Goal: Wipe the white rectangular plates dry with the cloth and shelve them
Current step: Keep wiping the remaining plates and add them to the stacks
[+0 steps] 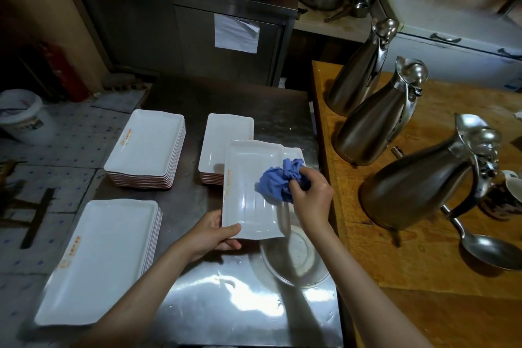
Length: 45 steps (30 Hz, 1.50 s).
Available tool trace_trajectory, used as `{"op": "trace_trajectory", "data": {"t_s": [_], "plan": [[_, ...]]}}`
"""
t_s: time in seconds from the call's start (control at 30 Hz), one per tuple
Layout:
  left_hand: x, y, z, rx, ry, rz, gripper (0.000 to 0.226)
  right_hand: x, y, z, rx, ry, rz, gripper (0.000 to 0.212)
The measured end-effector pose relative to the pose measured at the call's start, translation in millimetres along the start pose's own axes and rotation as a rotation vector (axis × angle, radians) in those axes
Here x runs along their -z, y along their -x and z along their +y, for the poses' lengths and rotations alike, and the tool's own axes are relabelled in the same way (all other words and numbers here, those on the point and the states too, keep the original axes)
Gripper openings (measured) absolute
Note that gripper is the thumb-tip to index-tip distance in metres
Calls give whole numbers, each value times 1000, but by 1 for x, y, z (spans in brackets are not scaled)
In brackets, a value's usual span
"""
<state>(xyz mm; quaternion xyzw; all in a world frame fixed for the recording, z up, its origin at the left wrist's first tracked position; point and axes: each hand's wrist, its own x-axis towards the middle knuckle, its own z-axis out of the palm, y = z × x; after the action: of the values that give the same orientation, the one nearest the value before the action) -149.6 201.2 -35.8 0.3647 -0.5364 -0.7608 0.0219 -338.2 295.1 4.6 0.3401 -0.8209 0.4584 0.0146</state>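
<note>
Blue cloth point(278, 181) presses plate point(250, 192), left hand point(213, 234) gripping its near edge.

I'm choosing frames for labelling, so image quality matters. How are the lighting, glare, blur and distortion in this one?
Head view: dim overall, the back cabinet very dark; bright glare patches on the steel table near the bottom; wide-angle bending tilts the jugs and curves the edges; the top right corner is smeared; the cloth in the right hand is slightly soft, while the held plate and left hand are sharp enough.
</note>
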Motion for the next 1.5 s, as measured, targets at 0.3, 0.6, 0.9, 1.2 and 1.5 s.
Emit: {"op": "trace_trajectory", "data": {"t_s": [0.3,0.6,0.9,1.2,1.5], "plan": [[38,-17,21,48,10,17,19,-12,-6,-8,-147,-46,27,22],[61,-38,35,99,76,0,11,-18,-7,-7,-225,-49,16,21],[75,-53,35,133,107,15,13,-23,-8,-9,-252,-45,11,21],[75,-59,39,122,76,70,12,-27,-6,-8,-266,-68,-9,17],[67,-69,27,-7,51,326,39,-29,-5,-10,-269,-94,-12,17]]}}
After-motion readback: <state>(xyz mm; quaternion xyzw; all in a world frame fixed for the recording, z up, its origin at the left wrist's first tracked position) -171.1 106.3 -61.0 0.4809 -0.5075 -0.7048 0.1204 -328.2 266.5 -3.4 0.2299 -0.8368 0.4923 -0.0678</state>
